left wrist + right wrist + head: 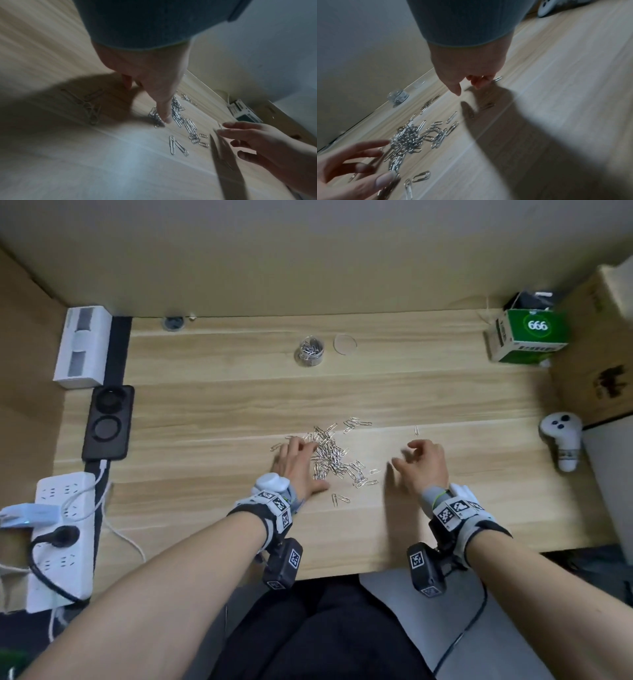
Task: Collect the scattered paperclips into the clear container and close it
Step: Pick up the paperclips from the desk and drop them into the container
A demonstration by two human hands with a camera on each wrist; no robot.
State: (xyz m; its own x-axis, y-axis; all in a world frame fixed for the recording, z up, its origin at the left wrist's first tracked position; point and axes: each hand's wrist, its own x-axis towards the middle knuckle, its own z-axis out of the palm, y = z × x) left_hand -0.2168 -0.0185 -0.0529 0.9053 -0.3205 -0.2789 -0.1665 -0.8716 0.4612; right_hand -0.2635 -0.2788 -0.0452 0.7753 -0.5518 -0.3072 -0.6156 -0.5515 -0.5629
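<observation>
Several silver paperclips (332, 457) lie in a loose pile on the wooden desk (239, 405), with strays around it and one lone clip (416, 430) to the right. My left hand (308, 463) lies flat with spread fingers on the pile's left side; its thumb (167, 119) touches the clips (178, 116). My right hand (406, 457) hovers right of the pile with loosely curled fingers and holds nothing (467, 83). The clear container (310, 350) stands uncovered at the back with some clips inside. Its round lid (345, 343) lies beside it.
A white box (82, 347), a black tray (109, 422) and a power strip (61, 535) with cables line the left side. A green carton (527, 337), a cardboard box (599, 371) and a white controller (561, 440) sit at the right.
</observation>
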